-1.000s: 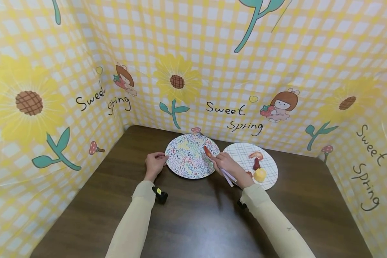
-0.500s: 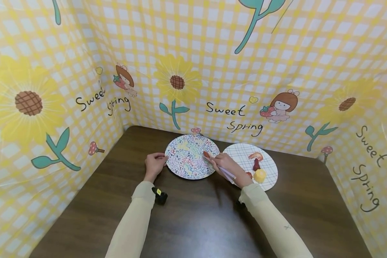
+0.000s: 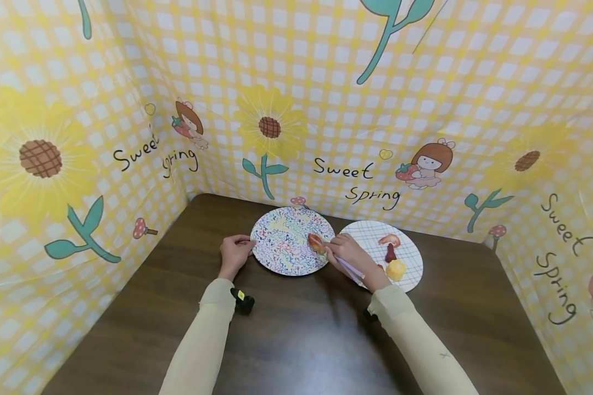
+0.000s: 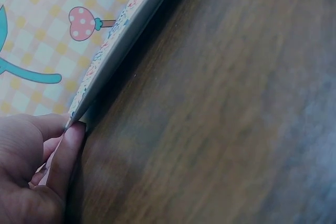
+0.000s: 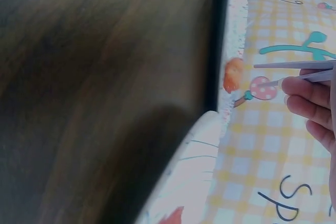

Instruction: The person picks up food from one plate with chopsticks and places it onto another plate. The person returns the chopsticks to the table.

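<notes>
My left hand (image 3: 235,255) pinches the left rim of the speckled round plate (image 3: 286,241); the left wrist view shows thumb and finger (image 4: 73,140) at the plate's edge. My right hand (image 3: 348,253) holds light purple chopsticks (image 3: 350,267) over the plate's right side. An orange-red food piece (image 3: 316,242) lies on the plate by their tips. In the right wrist view the chopstick tips stand apart, with a gap between them and the piece (image 5: 233,75).
Right of the speckled plate is a white plate with grid lines (image 3: 363,233), bearing a shrimp-like piece (image 3: 390,240), a dark red piece (image 3: 390,253) and a yellow piece (image 3: 396,269). Checkered cloth (image 3: 326,126) surrounds the brown table (image 3: 286,329).
The orange-red piece, earlier at the chopstick tips, now lies flatter on the speckled plate, its broad side showing. My left hand keeps its hold on the rim.
</notes>
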`<state>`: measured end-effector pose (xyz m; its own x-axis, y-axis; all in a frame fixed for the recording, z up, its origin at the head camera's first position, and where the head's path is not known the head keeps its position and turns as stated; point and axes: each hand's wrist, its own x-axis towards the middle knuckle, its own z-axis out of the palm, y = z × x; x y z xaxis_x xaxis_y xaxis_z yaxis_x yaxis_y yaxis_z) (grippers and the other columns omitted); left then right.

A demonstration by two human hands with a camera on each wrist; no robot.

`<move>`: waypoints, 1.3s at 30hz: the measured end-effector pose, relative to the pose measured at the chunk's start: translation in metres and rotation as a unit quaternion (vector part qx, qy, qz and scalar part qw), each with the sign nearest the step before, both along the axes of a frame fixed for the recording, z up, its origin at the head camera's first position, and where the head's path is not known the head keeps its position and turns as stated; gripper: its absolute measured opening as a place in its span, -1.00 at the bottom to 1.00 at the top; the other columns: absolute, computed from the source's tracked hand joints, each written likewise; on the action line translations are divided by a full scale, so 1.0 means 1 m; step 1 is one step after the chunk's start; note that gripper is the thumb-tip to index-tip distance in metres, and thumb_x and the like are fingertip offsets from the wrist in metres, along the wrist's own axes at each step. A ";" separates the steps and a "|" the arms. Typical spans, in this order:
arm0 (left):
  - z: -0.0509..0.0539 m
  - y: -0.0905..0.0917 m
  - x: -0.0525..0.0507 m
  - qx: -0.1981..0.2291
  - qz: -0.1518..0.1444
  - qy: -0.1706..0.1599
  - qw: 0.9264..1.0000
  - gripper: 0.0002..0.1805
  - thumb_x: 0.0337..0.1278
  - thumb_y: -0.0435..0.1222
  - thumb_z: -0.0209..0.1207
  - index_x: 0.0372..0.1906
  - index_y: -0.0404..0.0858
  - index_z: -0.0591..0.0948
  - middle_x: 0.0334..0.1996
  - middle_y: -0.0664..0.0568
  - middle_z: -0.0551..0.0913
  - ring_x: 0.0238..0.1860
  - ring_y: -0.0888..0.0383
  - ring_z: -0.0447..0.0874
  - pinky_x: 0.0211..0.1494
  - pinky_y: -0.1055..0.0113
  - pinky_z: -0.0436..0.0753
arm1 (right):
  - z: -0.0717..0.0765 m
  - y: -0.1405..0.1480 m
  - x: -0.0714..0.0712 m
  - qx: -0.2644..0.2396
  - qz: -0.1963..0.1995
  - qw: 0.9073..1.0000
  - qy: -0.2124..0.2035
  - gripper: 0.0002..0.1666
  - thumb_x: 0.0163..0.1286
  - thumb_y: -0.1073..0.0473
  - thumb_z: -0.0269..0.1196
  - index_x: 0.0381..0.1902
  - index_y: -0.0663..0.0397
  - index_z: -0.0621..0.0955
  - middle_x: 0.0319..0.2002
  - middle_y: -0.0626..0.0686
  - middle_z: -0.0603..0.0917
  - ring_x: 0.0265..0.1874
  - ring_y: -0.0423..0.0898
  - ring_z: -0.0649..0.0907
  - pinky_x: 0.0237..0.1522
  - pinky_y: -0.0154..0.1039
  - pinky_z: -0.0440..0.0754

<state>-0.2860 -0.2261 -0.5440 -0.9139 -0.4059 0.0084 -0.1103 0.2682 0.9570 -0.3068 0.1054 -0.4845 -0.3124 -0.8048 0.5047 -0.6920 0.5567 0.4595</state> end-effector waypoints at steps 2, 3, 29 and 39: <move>0.000 0.000 -0.001 0.000 -0.003 0.000 1.000 -0.72 0.25 -0.31 0.37 -0.05 -0.42 0.72 -0.21 -0.26 0.76 -0.47 0.26 0.68 -0.40 0.51 0.66 | 0.004 0.004 0.000 -0.128 0.122 0.976 -0.126 -0.80 0.29 0.36 0.21 -0.25 0.25 0.77 -0.46 0.04 0.72 -0.46 -0.04 0.61 -0.19 -0.15 0.56; 0.000 0.001 -0.001 0.002 -0.004 0.001 1.000 -0.72 0.24 -0.31 0.37 -0.05 -0.42 0.72 -0.21 -0.26 0.76 -0.47 0.26 0.68 -0.40 0.51 0.67 | 0.007 0.006 0.001 -0.133 0.125 0.974 -0.137 -0.80 0.30 0.35 0.20 -0.24 0.27 0.76 -0.46 0.07 0.72 -0.45 -0.01 0.62 -0.20 -0.11 0.57; -0.002 -0.001 -0.005 -0.005 -0.006 0.009 1.000 -0.71 0.26 -0.33 0.36 -0.03 -0.45 0.72 -0.19 -0.30 0.76 -0.48 0.31 0.69 -0.41 0.53 0.67 | 0.017 0.126 0.056 -0.231 0.048 0.946 -0.223 -0.83 0.31 0.45 0.25 -0.42 0.16 0.70 -0.49 -0.04 0.65 -0.43 -0.15 0.60 -0.33 -0.19 0.61; -0.002 0.001 -0.007 -0.004 -0.005 0.018 1.000 -0.72 0.24 -0.34 0.36 -0.06 -0.47 0.72 -0.23 -0.30 0.76 -0.52 0.34 0.66 -0.43 0.56 0.64 | 0.005 0.154 0.061 -0.277 -0.075 0.888 -0.359 -0.69 0.51 0.32 0.13 -0.41 0.16 0.73 -0.62 -0.08 0.53 -0.57 -0.28 0.42 -0.53 -0.37 0.43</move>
<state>-0.2928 -0.2255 -0.5458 -0.9168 -0.3968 0.0454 -0.0725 0.2773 0.9580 -0.2460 0.2595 -0.4796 -0.7966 -0.4179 0.4367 -0.5948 0.6704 -0.4436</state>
